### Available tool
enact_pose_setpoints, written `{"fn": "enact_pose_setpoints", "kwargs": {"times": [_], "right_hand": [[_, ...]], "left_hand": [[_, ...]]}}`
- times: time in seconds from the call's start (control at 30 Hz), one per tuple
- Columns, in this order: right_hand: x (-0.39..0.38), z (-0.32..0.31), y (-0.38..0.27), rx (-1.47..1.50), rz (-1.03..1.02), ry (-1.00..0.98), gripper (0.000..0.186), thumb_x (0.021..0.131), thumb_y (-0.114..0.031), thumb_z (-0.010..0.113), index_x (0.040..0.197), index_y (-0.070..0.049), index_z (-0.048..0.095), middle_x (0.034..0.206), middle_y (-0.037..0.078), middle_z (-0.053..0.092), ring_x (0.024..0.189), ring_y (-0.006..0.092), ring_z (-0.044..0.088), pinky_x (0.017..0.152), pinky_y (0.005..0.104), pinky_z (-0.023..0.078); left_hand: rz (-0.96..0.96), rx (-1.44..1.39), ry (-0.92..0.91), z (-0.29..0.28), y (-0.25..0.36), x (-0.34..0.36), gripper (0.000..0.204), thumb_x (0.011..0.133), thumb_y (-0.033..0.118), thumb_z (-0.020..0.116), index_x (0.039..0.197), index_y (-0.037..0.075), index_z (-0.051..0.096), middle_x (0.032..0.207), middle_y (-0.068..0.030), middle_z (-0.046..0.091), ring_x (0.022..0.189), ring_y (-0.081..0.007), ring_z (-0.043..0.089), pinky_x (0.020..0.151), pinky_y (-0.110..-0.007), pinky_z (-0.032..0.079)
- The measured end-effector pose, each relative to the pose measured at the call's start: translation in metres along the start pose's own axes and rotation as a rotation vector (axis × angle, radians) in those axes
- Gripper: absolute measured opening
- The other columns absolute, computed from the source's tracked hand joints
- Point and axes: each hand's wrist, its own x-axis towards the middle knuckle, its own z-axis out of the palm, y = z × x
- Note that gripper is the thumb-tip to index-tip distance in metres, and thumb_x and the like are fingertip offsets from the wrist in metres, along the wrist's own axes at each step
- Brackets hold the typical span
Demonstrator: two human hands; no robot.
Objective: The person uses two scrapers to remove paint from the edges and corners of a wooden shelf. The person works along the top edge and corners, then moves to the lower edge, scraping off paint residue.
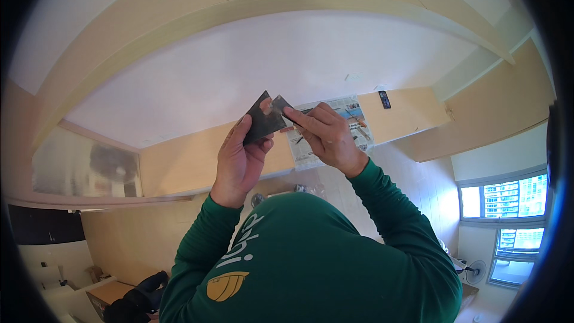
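Observation:
My left hand [236, 164] grips a dark, flat rectangular plate [263, 128] by its left and lower edges, thumb on its face. A smear of orange-pink paste [265, 106] lies near the plate's upper corner. The fingers of my right hand [335, 140] are closed on a small dark flat scraper [278, 103], index finger stretched along it. Its blade meets the plate beside the paste; the scraper's grip end is hidden by my fingers. Both hands are raised in front of a pale wall panel, above a long wooden shelf.
On the light wood shelf [412, 113] lies a newspaper sheet [305, 154] with small tools [360, 128]. A dark handheld device [384, 100] sits to its right. A wooden beam [287, 1] arches overhead. At lower right are windows [505, 197] and a fan [475, 272].

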Motion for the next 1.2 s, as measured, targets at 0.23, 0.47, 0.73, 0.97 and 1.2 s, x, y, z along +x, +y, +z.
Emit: {"fn": "enact_pose_setpoints", "kwargs": {"times": [0.23,0.47,0.73,0.97,1.2], "right_hand": [[-0.006,-0.013,0.012,-0.031,0.096,-0.04,0.036,0.102,-0.009,0.071,0.138,-0.011,0.076,0.088,0.006,0.066,0.071,0.0254,0.056,0.068,0.0351,0.052],[-0.024,0.004,-0.006,0.485,0.617,-0.161,0.035,0.116,-0.03,0.059,0.123,0.0,0.075,0.091,0.009,0.075,0.075,0.0202,0.064,0.072,0.036,0.053],[-0.026,0.006,-0.024,0.948,0.832,0.094,0.021,0.116,-0.02,0.059,0.117,-0.001,0.07,0.077,-0.003,0.06,0.062,0.004,0.048,0.056,0.024,0.041],[-0.014,0.034,-0.033,0.792,0.996,0.094,0.027,0.111,-0.027,0.066,0.109,-0.001,0.072,0.073,-0.006,0.056,0.064,0.0033,0.05,0.056,0.0258,0.039],[-0.008,0.041,-0.035,0.875,1.011,0.17,0.022,0.114,-0.023,0.061,0.109,-0.003,0.07,0.072,-0.009,0.048,0.061,0.0005,0.04,0.054,0.0239,0.03]], "left_hand": [[0.154,0.092,-0.036,-0.013,-0.005,0.007,0.036,0.116,0.021,0.059,0.141,-0.003,0.066,0.133,-0.0142,0.077,0.1,-0.017,0.072,0.084,-0.033,0.059],[0.414,0.376,-0.03,-0.021,-0.01,0.018,0.032,0.115,0.019,0.062,0.14,0.0,0.068,0.129,-0.0109,0.077,0.11,-0.0148,0.071,0.09,-0.031,0.054],[0.472,0.448,0.057,-0.017,-0.012,0.016,0.037,0.117,0.023,0.059,0.143,-0.003,0.066,0.126,-0.0091,0.076,0.106,-0.0138,0.068,0.093,-0.033,0.055],[0.535,0.813,0.005,-0.012,-0.003,0.008,0.039,0.118,0.02,0.055,0.149,-0.003,0.063,0.124,-0.0107,0.076,0.105,-0.0134,0.07,0.084,-0.031,0.057],[0.477,1.06,-0.02,-0.02,-0.004,0.005,0.036,0.118,0.019,0.057,0.146,-0.002,0.067,0.113,-0.0083,0.077,0.089,-0.011,0.066,0.078,-0.029,0.056]]}}
